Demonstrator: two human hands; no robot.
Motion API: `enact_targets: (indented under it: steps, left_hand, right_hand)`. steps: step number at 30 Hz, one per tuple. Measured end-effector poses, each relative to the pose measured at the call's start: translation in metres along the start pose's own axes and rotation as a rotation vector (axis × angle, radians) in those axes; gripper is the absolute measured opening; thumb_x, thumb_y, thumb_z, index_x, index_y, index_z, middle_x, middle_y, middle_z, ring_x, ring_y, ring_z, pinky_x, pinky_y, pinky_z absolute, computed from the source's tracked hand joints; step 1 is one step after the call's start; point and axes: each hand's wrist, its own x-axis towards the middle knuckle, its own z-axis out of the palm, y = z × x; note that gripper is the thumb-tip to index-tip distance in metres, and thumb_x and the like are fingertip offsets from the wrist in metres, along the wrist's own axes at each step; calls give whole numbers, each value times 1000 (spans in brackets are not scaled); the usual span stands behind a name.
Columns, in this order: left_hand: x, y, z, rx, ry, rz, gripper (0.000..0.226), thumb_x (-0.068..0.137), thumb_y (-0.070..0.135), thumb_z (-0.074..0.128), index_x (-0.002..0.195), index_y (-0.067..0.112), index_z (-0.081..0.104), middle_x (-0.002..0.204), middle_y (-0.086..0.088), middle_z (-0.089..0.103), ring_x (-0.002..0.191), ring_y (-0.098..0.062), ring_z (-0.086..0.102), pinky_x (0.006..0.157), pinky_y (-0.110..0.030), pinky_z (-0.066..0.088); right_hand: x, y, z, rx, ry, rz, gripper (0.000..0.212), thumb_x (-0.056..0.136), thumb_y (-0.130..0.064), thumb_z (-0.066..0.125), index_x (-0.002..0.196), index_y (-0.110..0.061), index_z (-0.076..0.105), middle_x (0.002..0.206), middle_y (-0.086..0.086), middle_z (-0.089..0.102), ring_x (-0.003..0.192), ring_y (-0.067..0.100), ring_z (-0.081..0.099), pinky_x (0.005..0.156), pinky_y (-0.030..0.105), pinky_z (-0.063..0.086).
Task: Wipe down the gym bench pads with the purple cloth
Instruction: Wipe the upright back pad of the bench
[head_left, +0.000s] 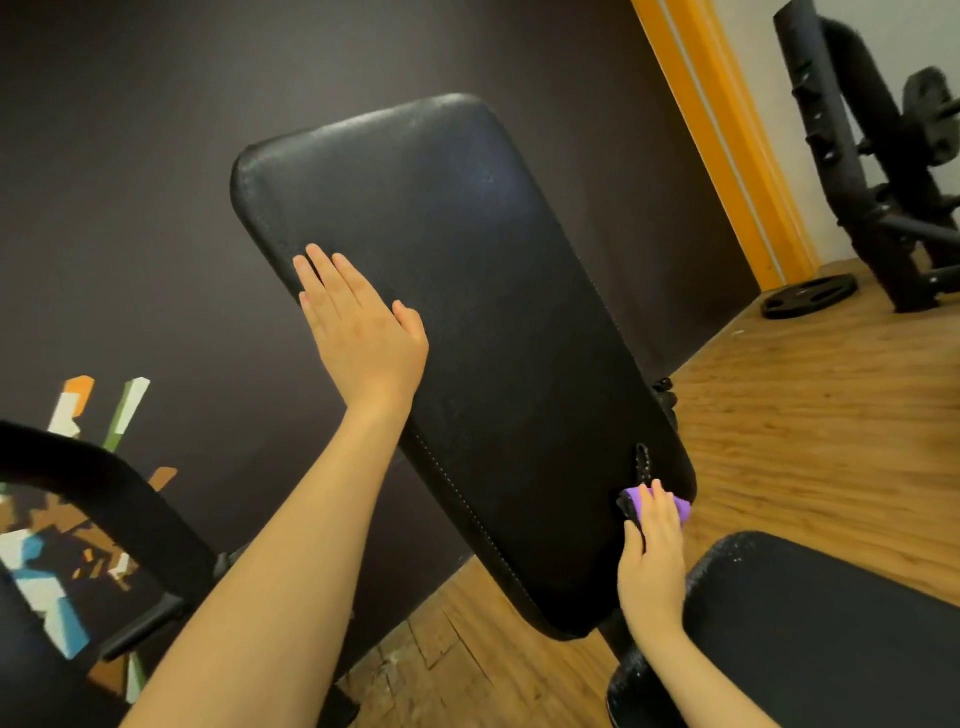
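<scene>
The black back pad (467, 291) of the gym bench tilts up through the middle of the view. My left hand (358, 327) lies flat on its upper left part, fingers together, holding nothing. My right hand (652, 551) presses the purple cloth (680, 506) against the pad's lower right edge, beside a small black strap loop (643, 462). Most of the cloth is hidden under my fingers. The black seat pad (831, 634) sits at the bottom right, just right of my right wrist.
A dark wall stands behind the bench. A black curved machine frame (104, 493) is at the lower left. On the wooden floor (805, 415) at the right lies a weight plate (808, 296), beside a black rack (872, 171) and an orange door frame (727, 130).
</scene>
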Motion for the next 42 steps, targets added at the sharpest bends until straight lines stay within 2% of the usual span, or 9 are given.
enact_targets:
  steps: [3, 8, 12, 17, 23, 27, 33, 37, 42]
  left_hand:
    - [1, -1, 2, -10, 5, -1, 71, 93, 29, 38, 147, -8, 11, 156, -26, 6, 145, -38, 3, 117, -45, 8]
    - [0, 0, 3, -24, 36, 7, 70, 93, 28, 39, 147, -8, 12, 156, -26, 7, 145, -38, 3, 117, -45, 8]
    - [0, -1, 2, -11, 15, 13, 70, 93, 28, 38, 147, -9, 12, 156, -27, 7, 145, -39, 4, 117, -45, 9]
    - [1, 0, 2, 3, 31, 18, 70, 92, 29, 38, 146, -10, 15, 155, -28, 10, 144, -40, 6, 116, -47, 12]
    - [3, -2, 8, 3, 70, 30, 70, 89, 26, 47, 143, -11, 24, 151, -30, 20, 142, -42, 15, 114, -48, 19]
    - [4, -1, 5, 17, 60, 21, 70, 90, 28, 43, 144, -10, 21, 153, -29, 17, 143, -41, 11, 116, -47, 14]
    - [2, -2, 11, 13, 85, 22, 71, 87, 28, 47, 143, -11, 25, 151, -30, 22, 142, -42, 16, 114, -48, 20]
    - [5, -2, 15, -3, 147, 22, 71, 82, 25, 55, 139, -13, 34, 147, -32, 29, 139, -44, 25, 111, -50, 27]
    - [4, -1, 13, -17, 147, 15, 72, 83, 27, 55, 140, -11, 32, 149, -31, 27, 140, -42, 23, 112, -48, 25]
  right_hand:
    - [36, -19, 1, -39, 25, -17, 51, 93, -5, 49, 142, -11, 35, 151, 1, 30, 138, 6, 17, 115, 30, 17]
    - [90, -84, 4, -72, -88, -278, 53, 90, -1, 52, 140, -8, 37, 146, -1, 35, 137, 12, 26, 109, 19, 13]
    - [71, -55, -9, -135, -140, -332, 49, 87, 0, 55, 135, -7, 44, 141, 4, 45, 132, 11, 35, 108, 17, 17]
    - [64, -56, -14, -174, -132, -343, 53, 86, 6, 54, 136, -6, 42, 145, 5, 40, 137, 14, 27, 111, 27, 17]
    - [146, -177, 25, -277, -181, -712, 56, 92, 3, 44, 144, -13, 29, 153, 0, 24, 143, 14, 13, 107, 13, -6]
    - [163, -191, 33, -268, -155, -813, 54, 89, 6, 49, 140, -8, 36, 148, 6, 33, 139, 17, 22, 103, 1, -11]
    - [157, -164, 21, -254, -194, -951, 55, 76, 16, 48, 129, 1, 49, 136, 16, 48, 133, 23, 32, 112, 13, 1]
    - [204, -241, 37, -246, -184, -1092, 51, 79, 14, 47, 128, 3, 50, 136, 18, 48, 132, 30, 34, 111, 15, 6]
    - [239, -315, 54, -190, -178, -1142, 49, 88, 12, 45, 135, -1, 43, 144, 14, 39, 135, 22, 30, 99, -5, -1]
